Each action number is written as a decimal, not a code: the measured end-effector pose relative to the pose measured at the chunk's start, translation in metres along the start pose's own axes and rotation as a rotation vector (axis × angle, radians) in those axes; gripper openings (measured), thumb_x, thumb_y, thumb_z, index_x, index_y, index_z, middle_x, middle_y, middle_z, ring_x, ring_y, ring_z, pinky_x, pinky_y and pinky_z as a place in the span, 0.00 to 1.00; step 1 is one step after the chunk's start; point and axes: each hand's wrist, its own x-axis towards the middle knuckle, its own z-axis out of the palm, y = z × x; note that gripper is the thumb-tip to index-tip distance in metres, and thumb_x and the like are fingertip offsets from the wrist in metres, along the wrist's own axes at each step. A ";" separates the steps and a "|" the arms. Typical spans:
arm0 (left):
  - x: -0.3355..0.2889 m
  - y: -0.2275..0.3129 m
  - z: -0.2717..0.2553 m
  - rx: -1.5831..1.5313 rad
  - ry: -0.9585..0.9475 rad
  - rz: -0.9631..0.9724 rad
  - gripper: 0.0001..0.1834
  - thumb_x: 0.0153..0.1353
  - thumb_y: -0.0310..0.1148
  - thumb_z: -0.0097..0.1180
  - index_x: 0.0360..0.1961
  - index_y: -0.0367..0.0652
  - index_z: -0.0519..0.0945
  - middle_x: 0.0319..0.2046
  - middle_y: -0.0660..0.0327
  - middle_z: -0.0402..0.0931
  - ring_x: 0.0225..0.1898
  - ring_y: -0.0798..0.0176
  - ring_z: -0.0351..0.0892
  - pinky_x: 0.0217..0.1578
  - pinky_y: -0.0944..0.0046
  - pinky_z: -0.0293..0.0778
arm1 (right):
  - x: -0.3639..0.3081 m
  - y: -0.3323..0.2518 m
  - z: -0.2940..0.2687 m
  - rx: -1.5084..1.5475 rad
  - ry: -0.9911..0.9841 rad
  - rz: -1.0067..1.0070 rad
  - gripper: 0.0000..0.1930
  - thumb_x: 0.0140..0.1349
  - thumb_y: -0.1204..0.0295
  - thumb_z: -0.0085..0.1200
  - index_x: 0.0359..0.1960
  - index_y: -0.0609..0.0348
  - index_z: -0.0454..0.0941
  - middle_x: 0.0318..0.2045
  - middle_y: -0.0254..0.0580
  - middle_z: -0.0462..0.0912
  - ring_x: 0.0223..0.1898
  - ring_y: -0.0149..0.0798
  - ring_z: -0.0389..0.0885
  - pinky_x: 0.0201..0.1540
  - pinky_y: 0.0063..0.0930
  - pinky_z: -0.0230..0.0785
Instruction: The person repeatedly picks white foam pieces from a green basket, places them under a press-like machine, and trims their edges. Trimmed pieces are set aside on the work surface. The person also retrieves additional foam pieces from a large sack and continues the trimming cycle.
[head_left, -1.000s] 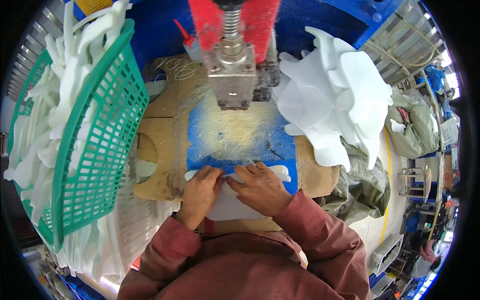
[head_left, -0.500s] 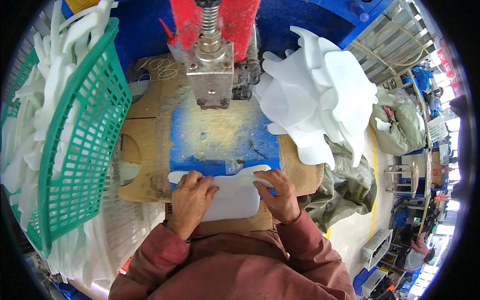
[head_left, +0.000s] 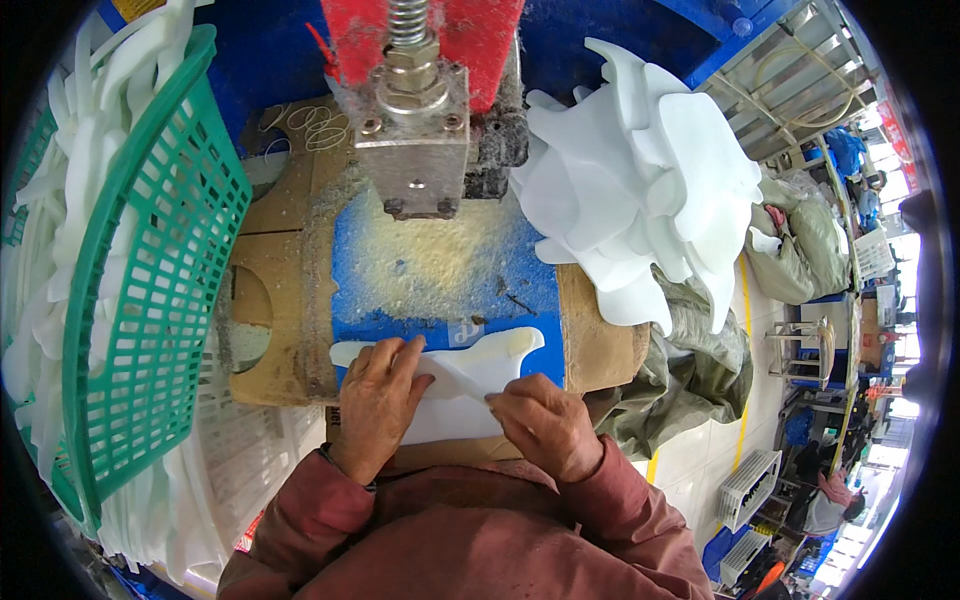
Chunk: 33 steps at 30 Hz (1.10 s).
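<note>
A thin white foam piece (head_left: 470, 372) with a wavy outline lies at the near edge of a blue press bed (head_left: 440, 280) dusted with yellow powder. My left hand (head_left: 378, 400) rests on the piece's left part, fingers flat on it. My right hand (head_left: 545, 425) pinches its right lower edge and lifts a flap. Above the bed hangs a grey metal press head (head_left: 415, 130) on a threaded rod with red side frames.
A green plastic basket (head_left: 150, 270) full of white foam strips stands at the left. A pile of cut white foam shapes (head_left: 640, 190) sits at the right of the bed. A grey cloth (head_left: 690, 370) hangs below it. Metal racks and crates stand at far right.
The foam piece has slid toward me, off the middle of the blue bed. My right hand moved from its upper right corner to its lower edge and folds it up.
</note>
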 end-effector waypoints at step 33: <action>0.002 0.020 0.003 -0.233 0.081 0.039 0.16 0.58 0.24 0.68 0.49 0.35 0.84 0.44 0.54 0.77 0.38 0.52 0.82 0.39 0.56 0.80 | 0.035 0.055 0.033 -0.322 0.096 0.144 0.10 0.62 0.75 0.64 0.44 0.55 0.80 0.35 0.43 0.79 0.35 0.48 0.83 0.35 0.40 0.77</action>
